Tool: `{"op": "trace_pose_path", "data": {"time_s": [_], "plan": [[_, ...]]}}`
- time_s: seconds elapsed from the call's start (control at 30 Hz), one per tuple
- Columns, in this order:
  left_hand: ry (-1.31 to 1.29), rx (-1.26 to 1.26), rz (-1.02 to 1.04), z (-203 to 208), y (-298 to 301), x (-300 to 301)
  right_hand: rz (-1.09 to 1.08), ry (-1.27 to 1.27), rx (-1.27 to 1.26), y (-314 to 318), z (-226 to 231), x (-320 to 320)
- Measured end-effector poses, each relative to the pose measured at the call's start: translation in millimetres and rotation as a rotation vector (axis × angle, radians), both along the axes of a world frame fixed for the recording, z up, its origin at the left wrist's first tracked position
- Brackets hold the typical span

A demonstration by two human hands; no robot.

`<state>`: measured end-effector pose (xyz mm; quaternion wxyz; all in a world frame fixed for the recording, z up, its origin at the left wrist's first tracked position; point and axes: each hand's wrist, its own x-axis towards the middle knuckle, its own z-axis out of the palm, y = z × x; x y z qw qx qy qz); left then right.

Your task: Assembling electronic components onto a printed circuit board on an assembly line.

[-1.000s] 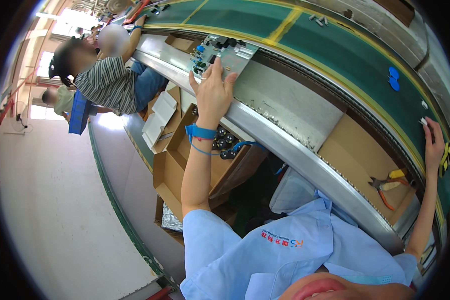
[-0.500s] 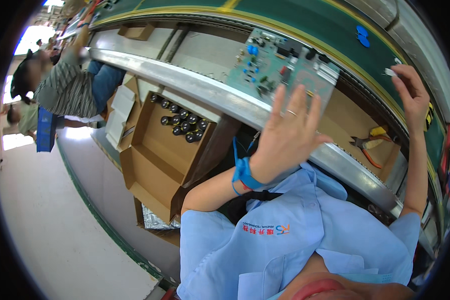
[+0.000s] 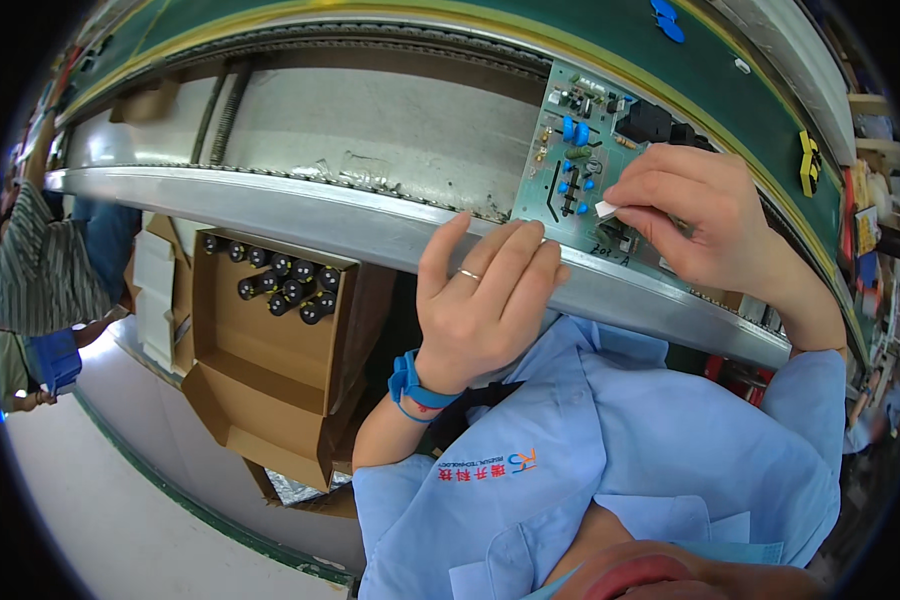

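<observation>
A green circuit board sits on the conveyor rails in front of me, fitted with blue, black and other small parts. My right hand is above the board, thumb and fingers pinching a small white connector at the board's surface. Whether the connector's pins touch the board is hidden. My left hand has its fingers stretched out by the board's near edge and holds nothing. A blue wrist strap is around my left wrist.
The near metal rail runs between me and the board. Beyond lies a green belt carrying a small white part and a blue item. At left, an open cardboard box holds several black cylindrical parts. A striped-shirted person is farther left.
My right hand has come from the far right over the board, bringing the white connector. My left hand has drawn back from over the board to its near edge. The view has shifted.
</observation>
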<state>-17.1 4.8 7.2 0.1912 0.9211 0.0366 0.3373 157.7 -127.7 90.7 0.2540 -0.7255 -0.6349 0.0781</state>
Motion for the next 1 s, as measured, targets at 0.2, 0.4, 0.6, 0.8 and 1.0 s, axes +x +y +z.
{"op": "trace_pose_path", "data": {"time_s": [0.2,0.4,0.6,0.8,1.0], "plan": [[0.017,-0.037,0.0,-8.7,-1.8,2.2,-0.012,-0.197,-0.121,7.4,3.0,-6.6],[0.007,-0.085,0.008,-11.2,-1.2,0.6,0.037,-0.243,-0.184,15.2,3.0,-8.1],[-0.011,-0.078,0.018,-15.1,-1.2,0.0,0.028,-0.245,-0.185,17.7,2.6,-10.3],[-0.027,-0.065,0.016,-16.7,-1.3,0.1,0.035,-0.224,-0.169,15.7,1.1,-7.3],[-0.039,-0.062,0.019,-19.0,-1.7,-0.2,0.021,-0.237,-0.197,15.2,-0.6,-8.5]]}}
